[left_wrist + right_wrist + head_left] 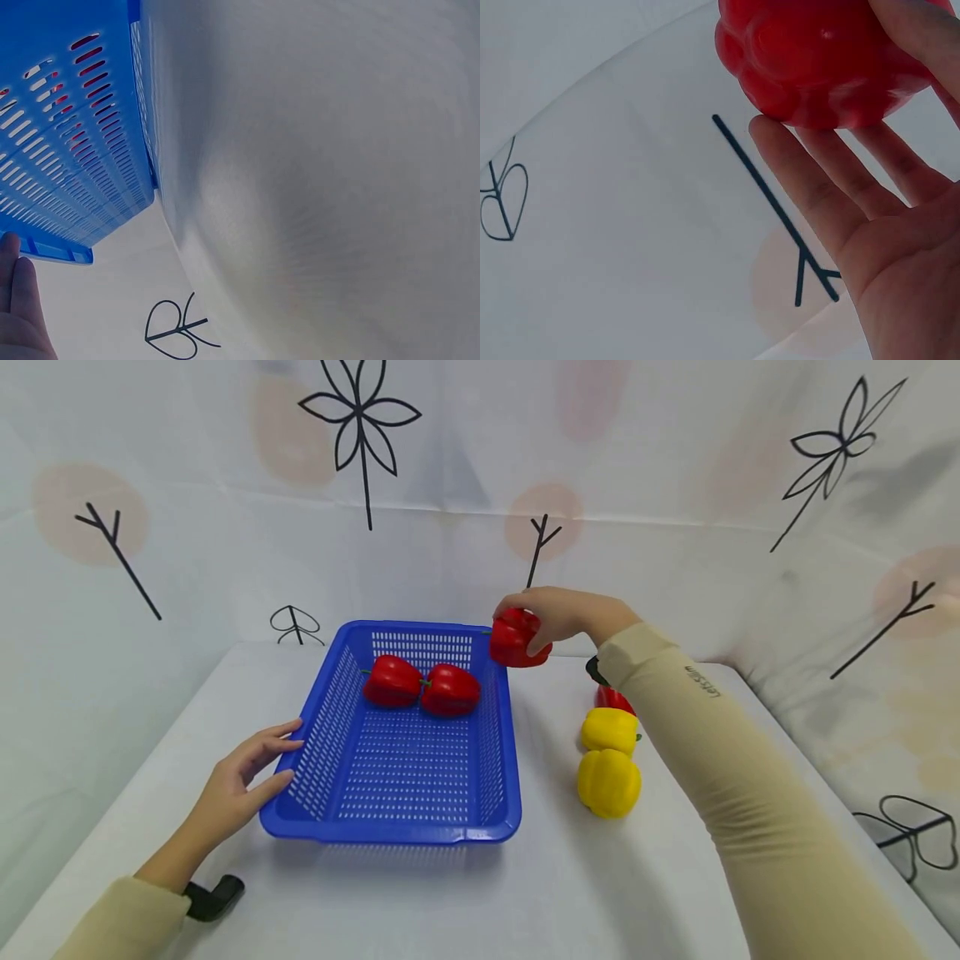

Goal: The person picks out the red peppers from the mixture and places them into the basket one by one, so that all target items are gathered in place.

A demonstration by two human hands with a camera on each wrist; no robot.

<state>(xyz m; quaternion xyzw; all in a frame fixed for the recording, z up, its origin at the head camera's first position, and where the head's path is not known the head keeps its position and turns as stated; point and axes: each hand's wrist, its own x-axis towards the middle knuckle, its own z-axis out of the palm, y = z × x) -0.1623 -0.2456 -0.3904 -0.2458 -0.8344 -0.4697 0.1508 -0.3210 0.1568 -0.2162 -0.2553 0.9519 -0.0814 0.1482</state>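
My right hand (562, 613) holds a red bell pepper (513, 640) between thumb and fingers, raised by the far right corner of a blue plastic basket (512, 760). From the right wrist, the same red bell pepper (817, 60) fills the top, fingertips against its side. Two more red bell peppers, one left (392, 681) and one right (451, 690), lie inside the basket toward its far end. My left hand (243, 777) rests its extended fingertips and thumb on the basket's left rim. In the left wrist view, fingers (26, 292) touch the rim's edge.
Right of the basket, two yellow bell peppers, a nearer (609, 783) and a farther (610, 730), lie on the white table (570, 893). Behind them another red bell pepper (615, 699) is partly hidden by my right sleeve. A patterned cloth (465, 460) hangs behind the table.
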